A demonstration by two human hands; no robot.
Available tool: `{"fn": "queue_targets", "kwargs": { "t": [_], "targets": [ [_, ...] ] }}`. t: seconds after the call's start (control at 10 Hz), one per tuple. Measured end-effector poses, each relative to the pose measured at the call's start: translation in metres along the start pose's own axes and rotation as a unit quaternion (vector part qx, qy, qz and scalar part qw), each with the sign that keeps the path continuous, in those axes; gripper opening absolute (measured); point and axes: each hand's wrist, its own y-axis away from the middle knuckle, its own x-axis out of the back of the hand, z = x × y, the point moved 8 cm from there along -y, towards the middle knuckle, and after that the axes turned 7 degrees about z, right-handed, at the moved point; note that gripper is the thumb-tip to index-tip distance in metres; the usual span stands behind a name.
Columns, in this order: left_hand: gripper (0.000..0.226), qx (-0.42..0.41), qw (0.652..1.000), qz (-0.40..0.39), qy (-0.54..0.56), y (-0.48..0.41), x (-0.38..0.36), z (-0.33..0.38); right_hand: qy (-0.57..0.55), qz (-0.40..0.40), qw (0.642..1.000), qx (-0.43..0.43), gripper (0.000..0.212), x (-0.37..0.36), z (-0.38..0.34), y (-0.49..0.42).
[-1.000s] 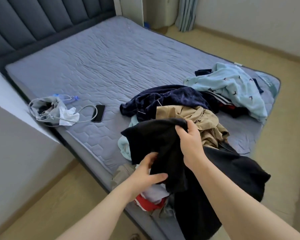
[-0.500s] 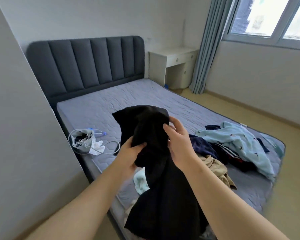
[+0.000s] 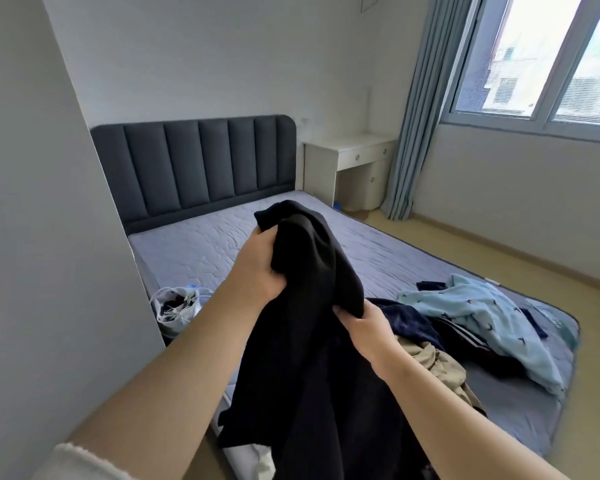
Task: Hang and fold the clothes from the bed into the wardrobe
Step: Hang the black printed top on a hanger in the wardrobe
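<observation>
I am watching the left hand [image 3: 260, 268] gripping a bunched upper fold of the black garment [image 3: 312, 341], fingers curled tight into the cloth, while the right hand [image 3: 361, 323] is pinching a lower fold, fingers closed on it. The garment is hanging in the air between them, above the near edge of the bed [image 3: 378, 251], its tail trailing down out of view.

My worry is that the tail is hanging close to the tan garment [image 3: 433, 362] and the navy garment [image 3: 406, 323], so a quick lift could be dragging them off the mattress. The bunched hold is also hiding collar and sleeves, so sorting it for a hanger is looking awkward.

The wall [image 3: 49, 237] is crowding the left arm. Open floor [image 3: 499, 237] is lying to the right, beyond the light blue garment [image 3: 482, 313]. The wardrobe is not showing anywhere in view
</observation>
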Motion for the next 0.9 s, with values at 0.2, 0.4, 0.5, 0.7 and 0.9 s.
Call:
{"fn": "queue_targets", "kwargs": {
  "t": [0.2, 0.4, 0.5, 0.7, 0.9],
  "targets": [
    [0.069, 0.006, 0.981, -0.175, -0.083, 0.003, 0.006, -0.019, -0.163, 0.052, 0.985, -0.013, 0.022, 0.016, -0.057, -0.012],
    [0.070, -0.221, 0.857, -0.103, -0.455, 0.006, 0.003, -0.034, -0.279, 0.016, 0.959, 0.053, 0.016, 0.022, -0.147, -0.021],
    [0.028, -0.166, 0.937, 0.017, -0.306, -0.007, 0.016, -0.010, -0.274, -0.025, 0.958, 0.075, 0.011, 0.019, -0.154, -0.019],
    [0.034, 0.022, 0.998, 0.047, -0.018, -0.015, 0.007, -0.007, -0.053, -0.185, 0.974, 0.122, 0.065, -0.003, -0.101, 0.004],
    [0.034, 0.027, 0.999, 0.040, -0.016, -0.029, -0.004, 0.007, 0.121, -0.054, 0.986, 0.105, 0.014, 0.032, -0.074, -0.016]
  ]
}}
